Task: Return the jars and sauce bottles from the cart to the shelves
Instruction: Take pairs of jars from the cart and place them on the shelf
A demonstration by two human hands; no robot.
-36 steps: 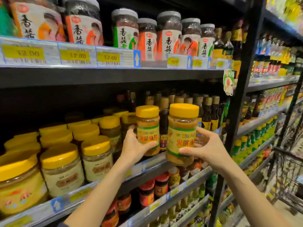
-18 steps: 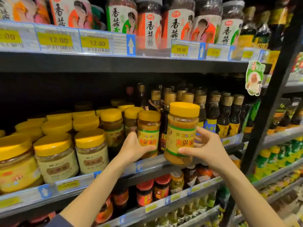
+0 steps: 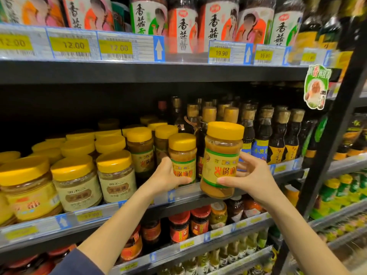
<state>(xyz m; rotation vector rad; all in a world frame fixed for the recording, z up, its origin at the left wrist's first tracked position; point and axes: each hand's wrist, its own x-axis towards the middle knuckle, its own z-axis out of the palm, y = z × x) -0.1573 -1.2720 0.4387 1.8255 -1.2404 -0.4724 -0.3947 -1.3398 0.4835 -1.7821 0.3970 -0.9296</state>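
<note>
Left jar [image 3: 183,155]: yellow lid, brown paste, yellow label edged in green, red characters reading "火锅麻" in part. It stands upright at the front edge of the middle shelf [image 3: 39,227], between a like-labelled jar [image 3: 141,153] and the dark bottles [image 3: 260,139]. Whether its base rests on the shelf cannot be told, as the fingers cover it. The left grip [image 3: 165,176] is wrapped round its lower half, thumb across the label.

Right jar [image 3: 218,161]: same lid and label, "火锅麻" legible, smaller characters above it unclear. It is held upright in the air just in front of the shelf rail, beside the left jar and apart from it. The right grip [image 3: 253,176] pinches it, thumb on the label front and fingers behind.

Writing noted: yellow price tags [image 3: 71,45] on the upper shelf [image 3: 139,71] read "12.00" three times, then "19.90" [image 3: 221,53] twice. The tall jars [image 3: 183,26] above them carry "香菇". A blue bottle label reads "小磨". Cream-labelled jars [image 3: 117,175] to the left have blurred text.

Edges and room: dark open space lies above the yellow lids, under the upper shelf. A black upright [image 3: 327,155] bounds the bay on the right. Red-lidded jars [image 3: 179,227] fill the shelf below.
</note>
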